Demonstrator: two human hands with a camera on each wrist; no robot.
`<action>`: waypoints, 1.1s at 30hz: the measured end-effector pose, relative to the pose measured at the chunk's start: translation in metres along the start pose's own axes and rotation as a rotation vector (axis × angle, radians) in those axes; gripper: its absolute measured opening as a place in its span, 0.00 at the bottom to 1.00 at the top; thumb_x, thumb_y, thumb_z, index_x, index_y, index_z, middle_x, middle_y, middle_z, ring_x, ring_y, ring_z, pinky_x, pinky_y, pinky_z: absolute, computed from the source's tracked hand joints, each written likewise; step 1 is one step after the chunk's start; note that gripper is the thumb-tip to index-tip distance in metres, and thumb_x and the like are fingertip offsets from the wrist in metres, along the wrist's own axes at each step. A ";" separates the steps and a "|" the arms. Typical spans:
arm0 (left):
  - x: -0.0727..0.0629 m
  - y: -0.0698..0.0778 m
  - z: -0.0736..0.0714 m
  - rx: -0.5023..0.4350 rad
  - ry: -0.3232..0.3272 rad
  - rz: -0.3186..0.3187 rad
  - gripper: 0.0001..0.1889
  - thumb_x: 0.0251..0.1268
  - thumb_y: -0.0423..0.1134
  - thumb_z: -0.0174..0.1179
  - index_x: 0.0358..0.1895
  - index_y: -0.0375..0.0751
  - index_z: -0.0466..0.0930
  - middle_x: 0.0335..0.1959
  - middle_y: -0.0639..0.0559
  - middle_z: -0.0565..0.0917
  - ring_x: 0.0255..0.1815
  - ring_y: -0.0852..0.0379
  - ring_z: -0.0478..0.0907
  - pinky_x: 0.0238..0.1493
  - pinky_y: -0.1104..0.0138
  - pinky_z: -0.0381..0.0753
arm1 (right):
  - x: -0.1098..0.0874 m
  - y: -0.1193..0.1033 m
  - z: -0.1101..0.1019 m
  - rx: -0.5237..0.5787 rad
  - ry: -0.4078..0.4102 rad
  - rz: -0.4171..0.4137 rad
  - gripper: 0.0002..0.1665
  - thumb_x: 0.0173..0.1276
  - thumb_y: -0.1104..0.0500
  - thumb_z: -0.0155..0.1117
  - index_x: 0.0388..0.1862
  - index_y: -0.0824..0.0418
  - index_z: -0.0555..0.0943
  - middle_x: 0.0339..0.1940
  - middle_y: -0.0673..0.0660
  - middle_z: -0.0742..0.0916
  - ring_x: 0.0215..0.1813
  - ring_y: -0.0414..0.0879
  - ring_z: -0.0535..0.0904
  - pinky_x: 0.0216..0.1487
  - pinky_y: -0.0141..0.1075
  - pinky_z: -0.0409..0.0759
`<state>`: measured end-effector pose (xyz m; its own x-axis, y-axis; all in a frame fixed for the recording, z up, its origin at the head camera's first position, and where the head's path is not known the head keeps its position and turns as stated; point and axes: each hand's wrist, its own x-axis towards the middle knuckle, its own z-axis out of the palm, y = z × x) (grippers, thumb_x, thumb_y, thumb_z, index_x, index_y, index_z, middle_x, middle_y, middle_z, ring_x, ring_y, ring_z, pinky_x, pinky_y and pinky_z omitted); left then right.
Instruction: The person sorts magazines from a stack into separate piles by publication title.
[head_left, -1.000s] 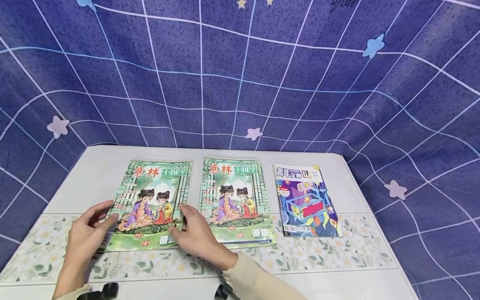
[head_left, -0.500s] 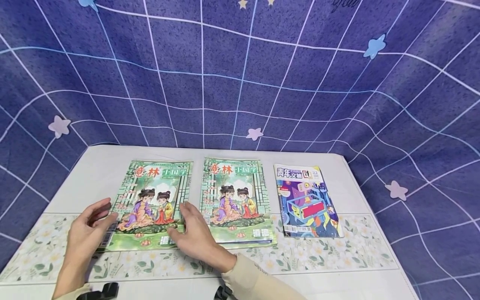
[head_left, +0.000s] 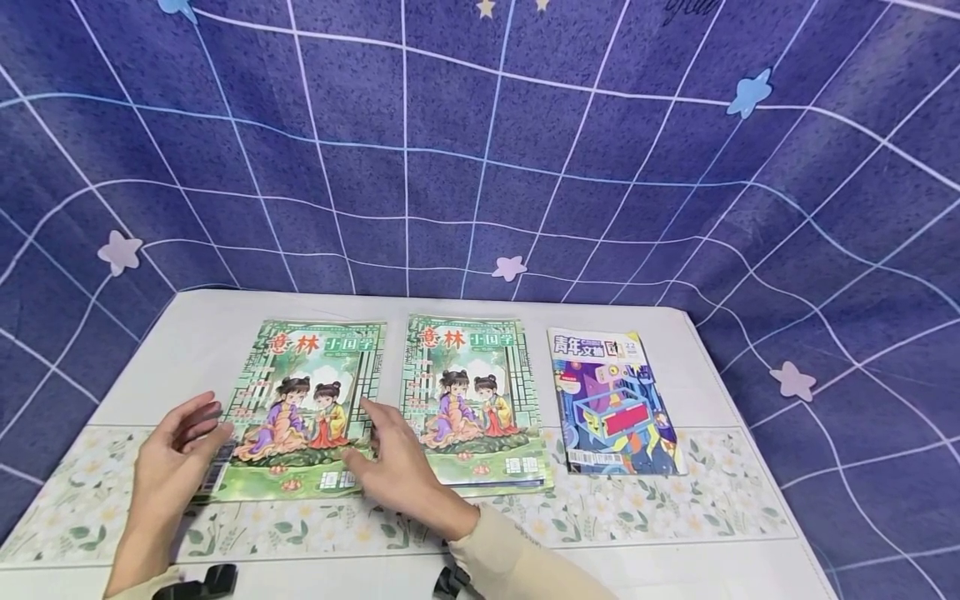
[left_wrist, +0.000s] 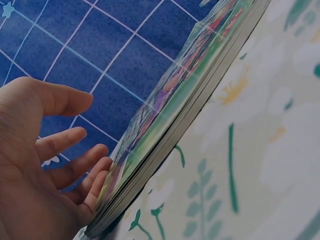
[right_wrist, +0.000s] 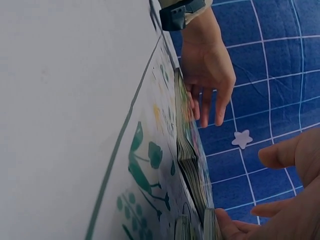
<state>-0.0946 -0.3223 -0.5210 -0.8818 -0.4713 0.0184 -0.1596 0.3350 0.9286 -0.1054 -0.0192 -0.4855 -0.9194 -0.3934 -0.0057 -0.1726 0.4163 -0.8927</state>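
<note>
Beside the left edge of a green magazine (head_left: 300, 417), my left hand (head_left: 168, 458) hovers with loosely bent fingers. In the left wrist view, the little finger of that hand (left_wrist: 45, 160) lies close to the cover, and several thick page layers show beneath it. At the right edge of the same magazine is my right hand (head_left: 401, 467), thumb and fingers spread apart and gripping nothing. A second magazine (head_left: 472, 400) with the same cover lies just right of it, partly behind the right hand. Whether the fingertips touch paper cannot be told.
Farther right lies a smaller purple magazine (head_left: 618, 408) with a white title band. All of them lie on a white table (head_left: 720, 375) with a floral strip (head_left: 720, 500) across it. Behind and at the sides hangs a blue gridded cloth (head_left: 442, 183) with stars.
My right hand has shifted slightly right, its thumb drawing back from the left magazine's lower right corner. The left hand has risen a little at the fingertips. The magazines have stayed in place.
</note>
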 end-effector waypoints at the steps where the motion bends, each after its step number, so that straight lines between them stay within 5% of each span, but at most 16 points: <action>1: 0.000 0.000 0.000 -0.001 -0.001 0.007 0.33 0.77 0.33 0.70 0.82 0.39 0.73 0.51 0.81 0.80 0.51 0.75 0.76 0.50 0.88 0.73 | 0.000 0.000 -0.001 0.014 -0.003 0.001 0.45 0.78 0.54 0.72 0.89 0.58 0.67 0.81 0.57 0.76 0.57 0.42 0.80 0.59 0.33 0.82; 8: 0.001 0.000 0.003 -0.017 0.021 0.009 0.34 0.76 0.29 0.70 0.82 0.38 0.72 0.51 0.81 0.81 0.52 0.75 0.78 0.51 0.89 0.73 | 0.000 0.003 -0.006 0.054 -0.010 -0.011 0.41 0.78 0.55 0.71 0.86 0.58 0.71 0.73 0.59 0.79 0.44 0.39 0.75 0.44 0.28 0.76; 18: 0.000 0.004 0.006 -0.012 0.043 0.046 0.33 0.77 0.28 0.67 0.83 0.37 0.71 0.53 0.79 0.81 0.53 0.75 0.78 0.53 0.88 0.73 | -0.005 0.005 -0.015 0.059 0.026 -0.042 0.38 0.78 0.58 0.71 0.85 0.56 0.73 0.70 0.63 0.81 0.49 0.46 0.81 0.49 0.29 0.79; 33: -0.003 0.006 0.010 -0.023 -0.020 0.147 0.33 0.78 0.27 0.67 0.83 0.37 0.71 0.56 0.80 0.81 0.55 0.75 0.78 0.50 0.88 0.74 | -0.013 0.012 -0.033 0.137 0.073 -0.101 0.34 0.80 0.62 0.68 0.83 0.56 0.75 0.68 0.66 0.81 0.53 0.44 0.85 0.54 0.30 0.86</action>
<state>-0.0973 -0.3107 -0.5187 -0.9036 -0.4020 0.1481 -0.0176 0.3803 0.9247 -0.1077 0.0182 -0.4813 -0.9239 -0.3649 0.1153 -0.2201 0.2601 -0.9402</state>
